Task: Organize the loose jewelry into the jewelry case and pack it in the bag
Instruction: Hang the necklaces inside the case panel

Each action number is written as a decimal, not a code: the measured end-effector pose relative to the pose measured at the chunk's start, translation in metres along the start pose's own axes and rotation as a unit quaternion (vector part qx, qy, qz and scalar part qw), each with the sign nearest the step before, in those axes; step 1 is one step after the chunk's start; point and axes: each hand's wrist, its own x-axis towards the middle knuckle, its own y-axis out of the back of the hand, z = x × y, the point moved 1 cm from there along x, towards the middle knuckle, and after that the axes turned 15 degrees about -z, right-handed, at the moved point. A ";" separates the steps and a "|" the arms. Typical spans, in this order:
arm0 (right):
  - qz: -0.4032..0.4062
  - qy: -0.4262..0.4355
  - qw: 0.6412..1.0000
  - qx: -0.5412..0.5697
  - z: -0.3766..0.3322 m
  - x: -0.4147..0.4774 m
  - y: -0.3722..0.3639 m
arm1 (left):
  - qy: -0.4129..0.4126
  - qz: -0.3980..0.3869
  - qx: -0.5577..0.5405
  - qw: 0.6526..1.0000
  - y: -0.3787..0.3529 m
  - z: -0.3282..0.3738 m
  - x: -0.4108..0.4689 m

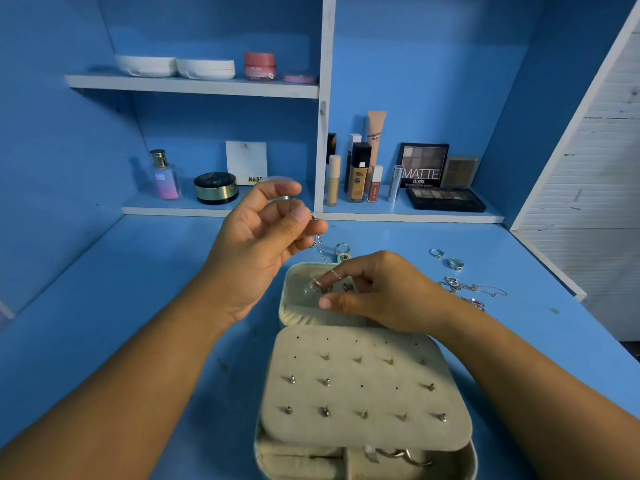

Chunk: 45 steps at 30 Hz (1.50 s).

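A beige jewelry case (363, 393) lies open on the blue desk, its earring panel studded with several earring backs. My left hand (263, 244) is raised above the case's lid half (294, 299) and pinches the top of a thin silver chain (320, 249) that hangs down. My right hand (377, 292) is over the lid half and pinches the chain's lower end near the hooks. Rings (446, 258) and more loose chains (474, 291) lie on the desk to the right. A ring sits in the case's bottom tray (398, 457). No bag is in view.
The blue desk (138, 306) has shelves behind it. Makeup bottles (358, 171), eyeshadow palettes (445, 197), a perfume bottle (164, 174) and a round compact (215, 188) stand on the lower shelf. Jars stand on the upper shelf (194, 85). A white wall edge rises at right.
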 end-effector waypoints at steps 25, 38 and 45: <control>0.113 -0.015 0.936 0.333 -0.006 -0.002 0.003 | 0.065 0.008 0.419 0.905 0.008 -0.030 -0.006; 0.141 -0.079 0.917 0.364 -0.003 -0.004 0.005 | -0.017 0.037 0.470 0.882 0.011 -0.033 -0.004; 0.209 -0.090 0.960 0.164 0.003 -0.005 0.008 | -0.134 0.044 0.614 0.777 0.011 -0.020 -0.004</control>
